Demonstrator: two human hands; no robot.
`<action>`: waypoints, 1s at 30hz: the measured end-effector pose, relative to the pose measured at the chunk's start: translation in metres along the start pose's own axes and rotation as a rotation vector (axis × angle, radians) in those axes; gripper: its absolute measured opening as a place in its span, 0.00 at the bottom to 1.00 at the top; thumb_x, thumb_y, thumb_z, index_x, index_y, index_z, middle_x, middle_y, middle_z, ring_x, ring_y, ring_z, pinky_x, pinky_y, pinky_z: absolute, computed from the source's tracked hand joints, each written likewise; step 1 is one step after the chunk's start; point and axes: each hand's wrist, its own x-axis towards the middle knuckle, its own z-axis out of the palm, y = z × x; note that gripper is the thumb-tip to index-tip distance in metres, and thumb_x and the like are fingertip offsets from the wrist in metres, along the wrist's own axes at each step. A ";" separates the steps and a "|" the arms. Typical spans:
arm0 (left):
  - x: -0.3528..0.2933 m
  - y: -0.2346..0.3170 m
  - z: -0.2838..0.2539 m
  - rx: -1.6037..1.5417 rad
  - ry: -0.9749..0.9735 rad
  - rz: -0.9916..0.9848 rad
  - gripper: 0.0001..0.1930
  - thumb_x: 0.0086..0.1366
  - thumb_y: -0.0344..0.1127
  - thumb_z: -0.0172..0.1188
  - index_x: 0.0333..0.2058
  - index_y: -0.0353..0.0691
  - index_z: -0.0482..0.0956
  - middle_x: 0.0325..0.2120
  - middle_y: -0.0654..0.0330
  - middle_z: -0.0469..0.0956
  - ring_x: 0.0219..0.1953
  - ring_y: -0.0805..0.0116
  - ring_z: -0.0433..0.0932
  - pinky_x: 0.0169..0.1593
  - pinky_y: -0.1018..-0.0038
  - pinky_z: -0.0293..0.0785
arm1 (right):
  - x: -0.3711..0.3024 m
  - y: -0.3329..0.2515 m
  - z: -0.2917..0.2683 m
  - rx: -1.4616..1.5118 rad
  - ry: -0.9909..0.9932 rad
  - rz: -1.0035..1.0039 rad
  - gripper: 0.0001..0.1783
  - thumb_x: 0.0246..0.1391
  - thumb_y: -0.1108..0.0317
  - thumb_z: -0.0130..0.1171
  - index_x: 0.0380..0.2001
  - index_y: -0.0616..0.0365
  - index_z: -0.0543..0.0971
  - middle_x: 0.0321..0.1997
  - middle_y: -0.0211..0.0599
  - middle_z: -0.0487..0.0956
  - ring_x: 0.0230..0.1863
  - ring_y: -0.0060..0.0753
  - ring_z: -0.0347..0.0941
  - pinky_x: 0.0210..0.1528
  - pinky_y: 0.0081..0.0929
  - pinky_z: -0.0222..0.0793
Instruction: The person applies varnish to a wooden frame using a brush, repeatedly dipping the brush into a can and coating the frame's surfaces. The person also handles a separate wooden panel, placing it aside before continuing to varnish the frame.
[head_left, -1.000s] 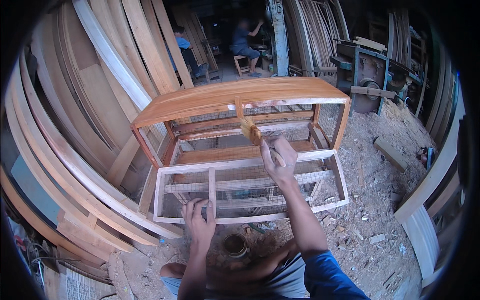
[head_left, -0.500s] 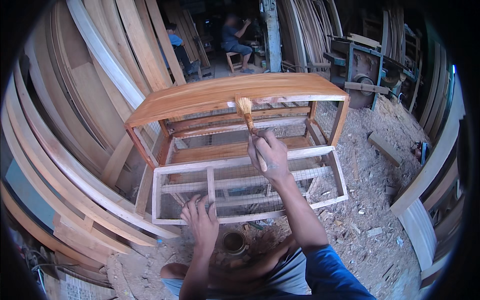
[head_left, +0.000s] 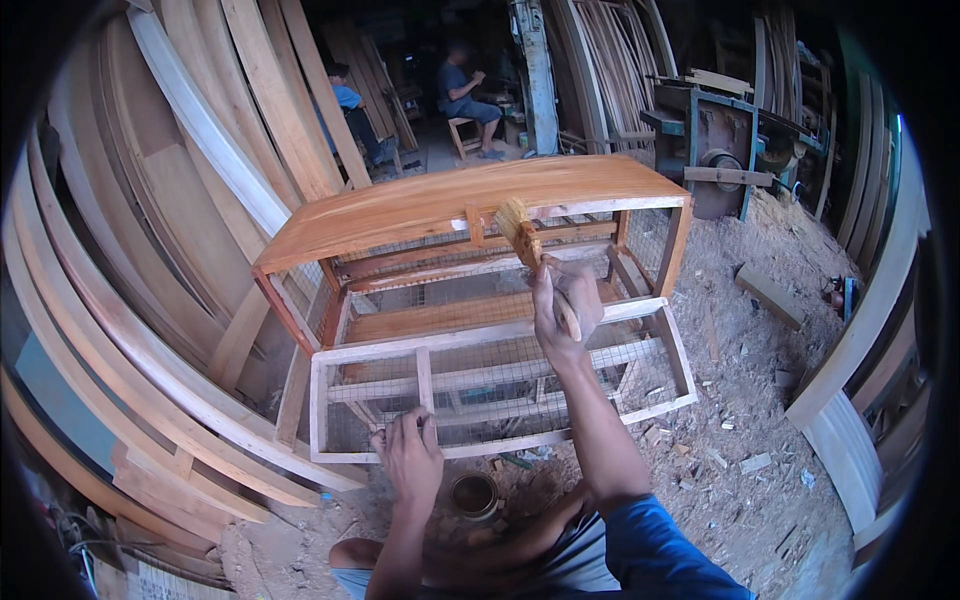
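Note:
My right hand (head_left: 572,303) is closed round the handle of a paintbrush (head_left: 519,228). The bristles meet the front top rail of a wooden cabinet (head_left: 440,205), just right of a short upright. Orange-brown colour covers the cabinet's top, while part of that rail is pale. Hinged or resting along the cabinet's lower front, which I cannot tell, is a bare pale wooden frame (head_left: 425,378) with wire mesh. Over its near rail, by the divider, my left hand (head_left: 411,452) has its fingers curled. An open tin can (head_left: 473,496) stands on the ground before my legs.
Long boards (head_left: 150,220) lean along the left. More planks (head_left: 845,460) stand at the right. A saw machine (head_left: 722,150) is at the back right, near a loose wood block (head_left: 769,296). Wood chips litter the ground. Two people sit in the background.
My right hand has carried the brush rightward along the front rail, past the short upright. My left hand stays at the near rail, its fingers more bunched. The view has shifted slightly.

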 end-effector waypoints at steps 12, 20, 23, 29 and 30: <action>0.000 0.004 -0.002 -0.040 -0.025 -0.050 0.08 0.69 0.34 0.57 0.44 0.41 0.77 0.37 0.56 0.81 0.42 0.54 0.79 0.47 0.60 0.62 | -0.009 -0.001 0.009 -0.088 -0.182 -0.120 0.11 0.50 0.82 0.67 0.25 0.62 0.73 0.37 0.47 0.81 0.33 0.36 0.83 0.30 0.27 0.78; -0.001 0.002 0.000 0.002 -0.034 -0.053 0.08 0.69 0.35 0.57 0.45 0.43 0.77 0.36 0.56 0.82 0.42 0.55 0.80 0.47 0.60 0.65 | -0.006 -0.007 0.013 0.019 -0.054 0.003 0.10 0.51 0.81 0.66 0.27 0.62 0.73 0.34 0.46 0.78 0.26 0.38 0.77 0.27 0.30 0.73; 0.001 0.002 0.000 -0.040 -0.041 -0.071 0.08 0.69 0.35 0.57 0.45 0.42 0.77 0.36 0.54 0.82 0.42 0.53 0.80 0.47 0.58 0.65 | -0.001 -0.001 0.011 0.018 -0.074 0.118 0.10 0.51 0.82 0.66 0.26 0.62 0.73 0.33 0.46 0.78 0.27 0.39 0.77 0.27 0.30 0.73; 0.000 0.003 -0.002 -0.029 -0.056 -0.084 0.08 0.69 0.35 0.57 0.45 0.42 0.77 0.37 0.55 0.82 0.42 0.53 0.80 0.47 0.57 0.66 | 0.000 -0.001 0.001 0.031 -0.010 0.034 0.09 0.50 0.82 0.67 0.26 0.62 0.75 0.33 0.45 0.80 0.30 0.40 0.81 0.30 0.28 0.77; 0.000 0.003 -0.002 -0.015 -0.047 -0.073 0.08 0.69 0.35 0.56 0.45 0.42 0.77 0.37 0.56 0.82 0.42 0.54 0.81 0.48 0.58 0.67 | 0.000 -0.001 0.002 0.078 0.016 0.059 0.09 0.50 0.82 0.67 0.26 0.63 0.75 0.33 0.45 0.81 0.30 0.39 0.81 0.30 0.28 0.77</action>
